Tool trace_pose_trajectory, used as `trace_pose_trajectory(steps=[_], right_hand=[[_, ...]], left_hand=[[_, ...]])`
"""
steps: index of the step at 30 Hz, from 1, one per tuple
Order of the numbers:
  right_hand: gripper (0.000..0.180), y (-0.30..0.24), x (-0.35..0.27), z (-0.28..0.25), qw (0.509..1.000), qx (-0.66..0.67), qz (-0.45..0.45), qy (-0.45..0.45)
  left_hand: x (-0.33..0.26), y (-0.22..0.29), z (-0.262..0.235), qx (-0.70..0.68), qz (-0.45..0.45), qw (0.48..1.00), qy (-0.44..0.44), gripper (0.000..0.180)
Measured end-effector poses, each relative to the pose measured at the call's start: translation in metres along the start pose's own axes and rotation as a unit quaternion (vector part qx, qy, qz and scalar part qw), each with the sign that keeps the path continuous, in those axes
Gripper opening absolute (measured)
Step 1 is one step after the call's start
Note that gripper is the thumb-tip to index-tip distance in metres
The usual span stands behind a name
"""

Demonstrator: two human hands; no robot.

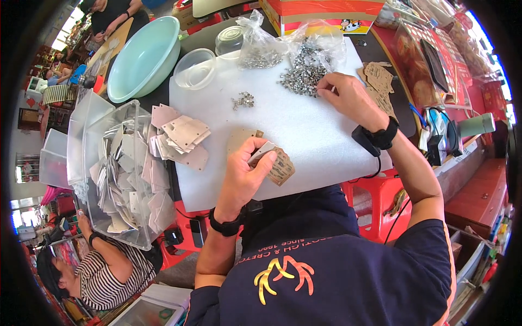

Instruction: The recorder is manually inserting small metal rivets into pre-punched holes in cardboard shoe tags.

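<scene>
My left hand is closed on a few small cardboard tags, the front one brown and printed, with a pale one behind it. Beyond those fingers a loose beige tag lies on the white mat. At the far right of the mat, my right hand has its fingers pinched together at the edge of a heap of small metal pieces. Whatever is between those fingertips is too small to make out. A smaller cluster of metal pieces sits left of the heap.
Pale tags are stacked at the mat's left edge, beside a clear bin full of them. Brown tags lie at the right. Behind stand a mint basin, a clear tub and plastic bags. Another person is at lower left.
</scene>
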State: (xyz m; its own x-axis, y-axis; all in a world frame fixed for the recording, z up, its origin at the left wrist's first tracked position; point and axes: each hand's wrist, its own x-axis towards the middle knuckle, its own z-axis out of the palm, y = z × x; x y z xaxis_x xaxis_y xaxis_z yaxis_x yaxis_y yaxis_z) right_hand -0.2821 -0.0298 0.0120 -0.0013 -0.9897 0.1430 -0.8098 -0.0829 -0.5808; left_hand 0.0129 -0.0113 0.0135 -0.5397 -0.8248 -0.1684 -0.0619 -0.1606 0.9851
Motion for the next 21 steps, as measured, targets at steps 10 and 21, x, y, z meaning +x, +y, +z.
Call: trace_pose_trajectory(steps=[10, 21], right_hand=[[0.023, 0.002, -0.002, 0.016, 0.991, -0.127, -0.028, 0.015], [0.010, -0.013, -0.011, 0.019, 0.995, -0.048, -0.080, -0.044]], left_hand=[[0.001, -0.005, -0.003, -0.023, 0.003, 1.000, 0.013, 0.016], [0.001, -0.005, -0.003, -0.021, 0.004, 1.000, 0.006, 0.014]])
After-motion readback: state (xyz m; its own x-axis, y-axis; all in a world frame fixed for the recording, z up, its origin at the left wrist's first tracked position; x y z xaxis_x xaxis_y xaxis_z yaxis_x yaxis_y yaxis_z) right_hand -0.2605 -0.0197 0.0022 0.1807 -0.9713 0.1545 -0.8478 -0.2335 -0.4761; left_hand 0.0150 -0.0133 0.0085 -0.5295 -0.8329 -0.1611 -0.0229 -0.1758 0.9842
